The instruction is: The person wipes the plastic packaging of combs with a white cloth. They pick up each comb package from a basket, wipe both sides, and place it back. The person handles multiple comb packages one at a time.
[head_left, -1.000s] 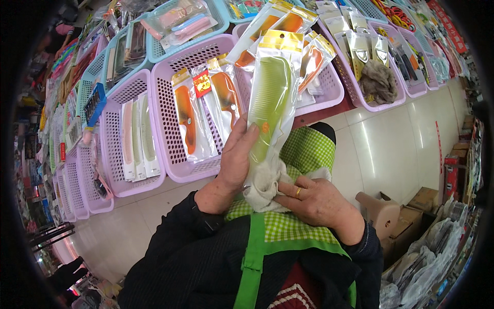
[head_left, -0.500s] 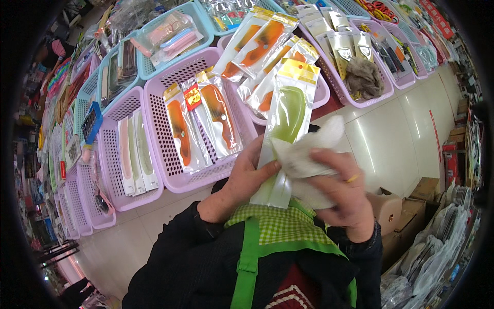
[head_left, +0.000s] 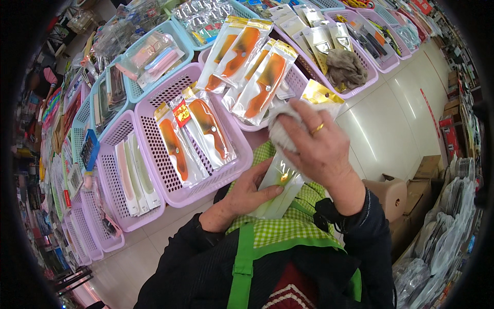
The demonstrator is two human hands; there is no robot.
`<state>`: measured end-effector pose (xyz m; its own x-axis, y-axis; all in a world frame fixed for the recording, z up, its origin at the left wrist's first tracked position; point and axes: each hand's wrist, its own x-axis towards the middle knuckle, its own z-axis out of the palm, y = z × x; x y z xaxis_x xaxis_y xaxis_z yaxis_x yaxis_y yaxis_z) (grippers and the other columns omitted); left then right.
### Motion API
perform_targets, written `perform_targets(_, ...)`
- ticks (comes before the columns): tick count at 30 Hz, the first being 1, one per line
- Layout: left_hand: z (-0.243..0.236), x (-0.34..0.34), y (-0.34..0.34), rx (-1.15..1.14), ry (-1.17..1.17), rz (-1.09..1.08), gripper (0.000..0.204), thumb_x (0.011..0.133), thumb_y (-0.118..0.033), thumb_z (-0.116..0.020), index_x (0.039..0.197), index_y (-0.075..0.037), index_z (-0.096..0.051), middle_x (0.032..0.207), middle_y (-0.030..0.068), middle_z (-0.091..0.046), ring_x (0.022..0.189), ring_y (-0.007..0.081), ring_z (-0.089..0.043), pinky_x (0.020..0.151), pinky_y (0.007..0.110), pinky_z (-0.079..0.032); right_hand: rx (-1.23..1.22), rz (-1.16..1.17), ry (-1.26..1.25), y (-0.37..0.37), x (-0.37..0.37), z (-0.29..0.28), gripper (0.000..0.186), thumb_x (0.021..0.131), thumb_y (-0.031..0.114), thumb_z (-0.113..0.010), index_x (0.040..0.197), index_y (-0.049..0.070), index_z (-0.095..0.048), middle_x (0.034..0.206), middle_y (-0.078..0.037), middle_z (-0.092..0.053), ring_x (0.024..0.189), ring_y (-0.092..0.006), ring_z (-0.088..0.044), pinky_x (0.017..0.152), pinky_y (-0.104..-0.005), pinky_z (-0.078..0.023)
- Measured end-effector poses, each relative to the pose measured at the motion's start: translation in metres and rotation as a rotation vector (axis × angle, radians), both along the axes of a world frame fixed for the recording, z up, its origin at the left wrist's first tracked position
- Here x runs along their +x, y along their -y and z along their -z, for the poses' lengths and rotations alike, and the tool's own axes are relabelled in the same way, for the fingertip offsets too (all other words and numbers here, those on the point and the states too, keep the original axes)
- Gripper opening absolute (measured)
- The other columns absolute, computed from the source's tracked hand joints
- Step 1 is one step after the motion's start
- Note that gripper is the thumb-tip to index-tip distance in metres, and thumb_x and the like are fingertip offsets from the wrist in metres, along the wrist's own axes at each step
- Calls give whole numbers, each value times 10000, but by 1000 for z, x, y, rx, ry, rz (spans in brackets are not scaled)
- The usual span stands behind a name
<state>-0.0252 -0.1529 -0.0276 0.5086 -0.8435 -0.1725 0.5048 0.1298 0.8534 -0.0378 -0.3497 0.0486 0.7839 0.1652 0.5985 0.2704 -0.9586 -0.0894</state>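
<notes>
Clear packet (head_left: 284,176) with a gold header, pale green inside: lies in the left hand's grip, slanting away from the body, above the lap. Left hand (head_left: 247,194) clamped on the packet's near part, thumb across the front. Right hand (head_left: 323,149), a gold ring (head_left: 317,129) on one finger, lies just beyond the left grip; its bent fingers hold a white cloth (head_left: 280,133) over the packet's middle. Gold header shows past the right fingertips. Below both grips: green checked apron (head_left: 288,228).

Left of the left grip: lavender basket (head_left: 198,194) containing packaged amber combs (head_left: 210,127) and a red card (head_left: 181,113). Farther left: pink and green combs (head_left: 138,177) in another basket. Beyond the right hand: more packaged amber combs (head_left: 265,85); past those, to the right, a bunched grey-brown cloth (head_left: 347,68).
</notes>
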Motion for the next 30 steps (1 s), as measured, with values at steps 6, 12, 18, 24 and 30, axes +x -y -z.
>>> perform_targets(6,-3,1,0,34,-1,45,705,883,-113,-700,1460,46,-327,1344,102,-516,1223,157,-491,1054,323,-383,22,204,26,25,7,0,507,636,204,-797,1124,181,-663,1205,-3,-586,885,-221,-602,690,-326,-541)
perform_targets(12,0,2,-4,6,-35,50,680,898,-136,-680,1470,9,-344,1321,83,-539,1203,143,-507,1033,303,-398,220,239,42,42,-7,14,440,696,144,-755,1129,146,-674,1189,-62,-629,1000,-280,-639,785,-353,-547)
perform_targets(18,4,4,1,-4,-13,-9,536,1008,-188,-517,1481,-8,-339,1331,70,-540,1181,134,-520,1018,295,-415,213,162,-23,38,-29,20,463,647,131,-768,1101,133,-679,1217,-90,-615,920,-283,-641,735,-355,-545)
perform_targets(24,5,-3,11,-7,-255,-97,500,1057,-296,-394,1463,-5,-359,1358,104,-520,1179,168,-540,1010,307,-438,123,-66,-117,8,-35,26,380,640,133,-740,1017,137,-697,1231,-59,-594,794,-207,-601,588,-316,-529)
perform_targets(30,4,2,13,26,-407,-258,669,1038,-539,-225,1437,-28,-390,1361,140,-513,1211,243,-545,1025,360,-462,60,-416,-220,-16,-39,24,219,795,172,-647,990,81,-690,1154,-87,-558,791,-178,-554,516,-296,-504)
